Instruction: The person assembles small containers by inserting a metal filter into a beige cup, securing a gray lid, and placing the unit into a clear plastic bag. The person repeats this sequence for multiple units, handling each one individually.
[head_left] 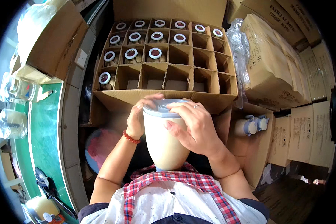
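Note:
A tall cream container (164, 143) with a blue-grey round lid (164, 107) stands close against my chest and narrows toward its bottom. My left hand (141, 116) curves around its left side at the lid's rim; a red beaded bracelet circles that wrist. From the right, my right hand (194, 128) grips the container, fingers on the lid and thumb on the wall. Just beyond it is an open carton (117, 95) with cardboard dividers. Jars (155, 54) with white-rimmed, dark-centred lids fill its back row and several cells at the left; several front and right cells hold none.
At the right, an open carton (263, 160) holds cream containers with blue-grey handles (250, 126). Wrapped cartons (274, 67) are stacked beyond. On the left runs a green-topped table (44, 127) with plastic-wrapped items and a black glove (44, 183). A round basin (102, 147) with something red sits below.

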Demonstrator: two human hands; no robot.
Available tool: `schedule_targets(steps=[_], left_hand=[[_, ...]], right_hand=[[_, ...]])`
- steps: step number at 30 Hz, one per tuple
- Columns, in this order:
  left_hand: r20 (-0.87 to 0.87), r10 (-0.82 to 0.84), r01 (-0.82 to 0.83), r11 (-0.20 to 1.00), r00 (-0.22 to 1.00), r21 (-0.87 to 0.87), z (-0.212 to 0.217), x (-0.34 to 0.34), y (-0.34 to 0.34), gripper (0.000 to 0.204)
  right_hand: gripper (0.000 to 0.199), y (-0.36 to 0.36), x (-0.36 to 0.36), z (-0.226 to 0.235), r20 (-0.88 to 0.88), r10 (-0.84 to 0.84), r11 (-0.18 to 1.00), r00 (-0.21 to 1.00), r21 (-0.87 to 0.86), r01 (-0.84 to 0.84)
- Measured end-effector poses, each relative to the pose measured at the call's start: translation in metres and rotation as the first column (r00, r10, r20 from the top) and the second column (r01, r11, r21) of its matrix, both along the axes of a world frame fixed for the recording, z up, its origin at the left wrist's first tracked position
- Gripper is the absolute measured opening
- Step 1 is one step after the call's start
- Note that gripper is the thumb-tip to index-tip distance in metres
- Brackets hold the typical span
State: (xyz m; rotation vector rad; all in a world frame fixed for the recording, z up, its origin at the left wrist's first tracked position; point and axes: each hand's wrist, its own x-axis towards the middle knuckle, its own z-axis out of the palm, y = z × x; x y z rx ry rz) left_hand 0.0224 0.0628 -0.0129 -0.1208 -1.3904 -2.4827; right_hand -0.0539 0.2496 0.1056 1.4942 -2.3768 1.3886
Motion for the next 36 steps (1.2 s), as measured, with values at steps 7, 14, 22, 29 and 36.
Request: schedule_targets(steps=[7,14,22,29,36], left_hand=[[-0.157,0.165,-0.22,0.503,0.974,-0.836,0.1,-0.013,0.023,0.042],[-0.121,-0.019,-0.084,0.611,0.992,-0.787,0.083,-0.02,0.017,0.019],[0.291,-0.103,0.141,0.984,0.951,-0.113,0.043,-0.002,0.0,0.034],[-0.197,0.098,-0.21,0.152,0.976,-0.966,0.124,-0.021,0.065,0.018],[-0.001,-0.351,0.342,0.912,0.936,0.225,-0.009,0.002,-0.025,0.03]], right_hand=[[0.062,-0.01,-0.092,-0.097,0.868,0.492,0.869,0.064,-0.494,0.029],[0.07,0.026,-0.072,-0.066,0.941,0.122,0.976,0.314,-0.056,-0.213],[0.059,0.035,-0.069,-0.04,0.644,-0.08,0.976,0.761,0.204,-0.069],[0.064,-0.023,-0.104,-0.117,0.761,0.545,0.692,-0.352,-0.646,-0.322],[0.055,0.045,-0.038,-0.017,0.394,0.146,0.913,0.908,0.3,-0.277]])
